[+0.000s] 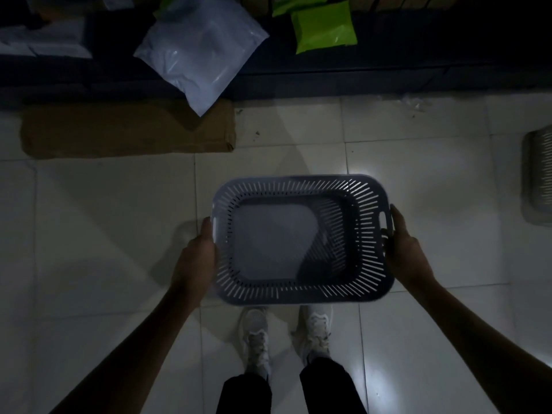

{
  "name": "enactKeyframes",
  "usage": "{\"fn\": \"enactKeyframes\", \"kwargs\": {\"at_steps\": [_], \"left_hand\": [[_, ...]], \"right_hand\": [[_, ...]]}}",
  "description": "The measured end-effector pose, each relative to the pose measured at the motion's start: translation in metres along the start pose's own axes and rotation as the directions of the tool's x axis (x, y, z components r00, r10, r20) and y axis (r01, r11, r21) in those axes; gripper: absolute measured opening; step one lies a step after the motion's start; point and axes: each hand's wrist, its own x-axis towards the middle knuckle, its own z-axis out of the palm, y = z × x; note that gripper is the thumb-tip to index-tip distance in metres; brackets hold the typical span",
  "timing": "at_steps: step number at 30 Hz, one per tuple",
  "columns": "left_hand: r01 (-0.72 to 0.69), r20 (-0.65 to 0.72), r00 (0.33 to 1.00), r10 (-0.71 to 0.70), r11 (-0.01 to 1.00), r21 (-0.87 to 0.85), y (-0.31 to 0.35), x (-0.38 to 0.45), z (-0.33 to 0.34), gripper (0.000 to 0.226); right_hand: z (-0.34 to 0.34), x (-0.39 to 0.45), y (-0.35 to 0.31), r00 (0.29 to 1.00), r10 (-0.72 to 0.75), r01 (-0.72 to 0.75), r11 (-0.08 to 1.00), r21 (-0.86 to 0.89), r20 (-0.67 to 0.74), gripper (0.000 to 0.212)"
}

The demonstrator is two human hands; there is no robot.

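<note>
As it is held at both ends, a grey basket [298, 182] hangs above the tiled floor [104, 219].
The left hand [198, 252] clasps its left rim and the right hand [406, 249] its right handle, just beyond the white shoes [255, 333].

A: How many baskets?
B: Two grey slotted ones: the held basket [298, 182] between the fingers of both hands, and a second basket [537, 174] well out past the right fingertips.
A: Hands?
B: Two, the left hand [197, 255] and the right hand [406, 252].
A: Mailer bags?
B: Three I can count: one white mailer bag [200, 55] far ahead of the left fingers, then a large green mailer bag [324, 31] and a small green mailer bag [292, 4] far ahead, nearer the right fingers.
A: Anything more?
B: One cardboard sheet [128, 131] ahead of the left fingers; two white sneakers, the left sneaker [255, 339] and the right sneaker [316, 327], behind the fingers.
</note>
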Motion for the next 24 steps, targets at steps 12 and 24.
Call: {"fn": "enactKeyframes", "kwargs": {"at_steps": [12, 24], "left_hand": [[0.066, 0.102, 0.993, -0.064, 0.998, -0.024, -0.016, 0.018, 0.044, 0.056], [-0.111, 0.042, 0.994, 0.104, 0.964, 0.242, -0.035, 0.033, 0.077, 0.053]], "right_hand": [[0.034, 0.009, 0.024, 0.996, -0.089, 0.085, 0.990, -0.112, -0.029, 0.109], [0.063, 0.022, 0.050, 0.984, -0.149, 0.177, 0.898, -0.403, 0.100, 0.125]]}}
